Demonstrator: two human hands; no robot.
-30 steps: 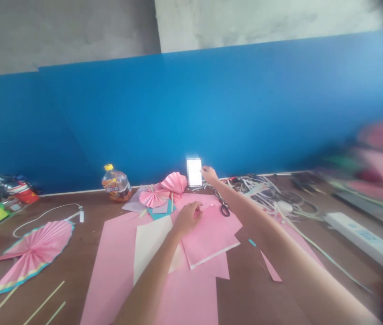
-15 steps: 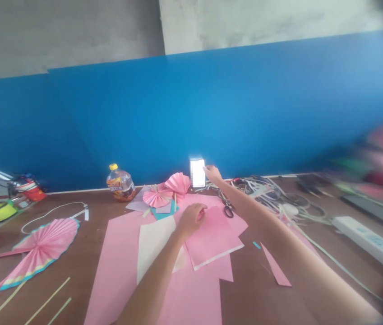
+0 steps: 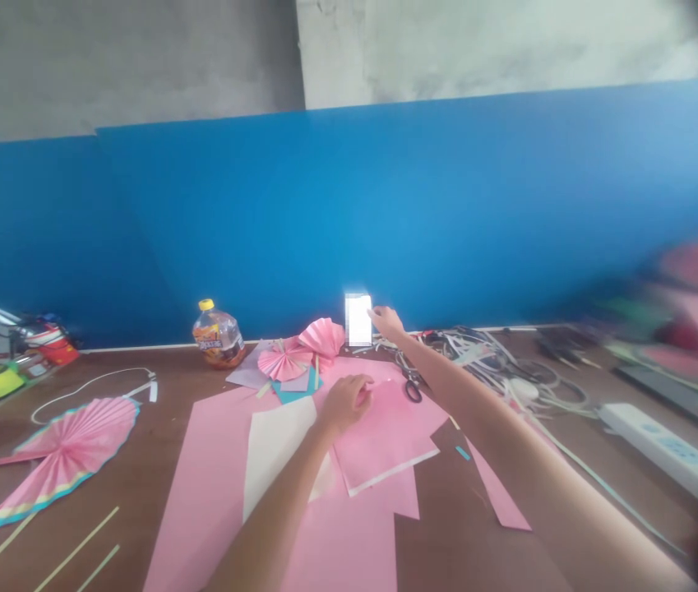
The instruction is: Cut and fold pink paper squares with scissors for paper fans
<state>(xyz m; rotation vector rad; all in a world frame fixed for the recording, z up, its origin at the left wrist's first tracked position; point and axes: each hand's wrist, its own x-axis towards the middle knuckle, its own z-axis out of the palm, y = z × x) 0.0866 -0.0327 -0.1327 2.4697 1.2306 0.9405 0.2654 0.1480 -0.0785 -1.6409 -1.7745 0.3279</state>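
Note:
My right hand (image 3: 386, 321) reaches far across the table, its fingertips at the right edge of a bright-screened phone (image 3: 358, 319) propped against the blue wall. Its fingers look curled, but I cannot make out whether they grip the phone. My left hand (image 3: 344, 400) rests with loosely curled fingers on a stack of pink paper sheets (image 3: 385, 432), beside a cream sheet (image 3: 278, 440). Black-handled scissors (image 3: 411, 388) lie on the pink paper just right of my left hand.
Small pink paper fans (image 3: 299, 349) and a plastic bottle (image 3: 216, 335) stand near the wall. A large folded pink fan (image 3: 62, 448) lies at left with a white cable (image 3: 86, 386). Paper strips and cables (image 3: 496, 358) clutter the right, beside a white power strip (image 3: 669, 448).
The view has shifted slightly. My right hand stays at the phone, and my left hand stays on the pink paper.

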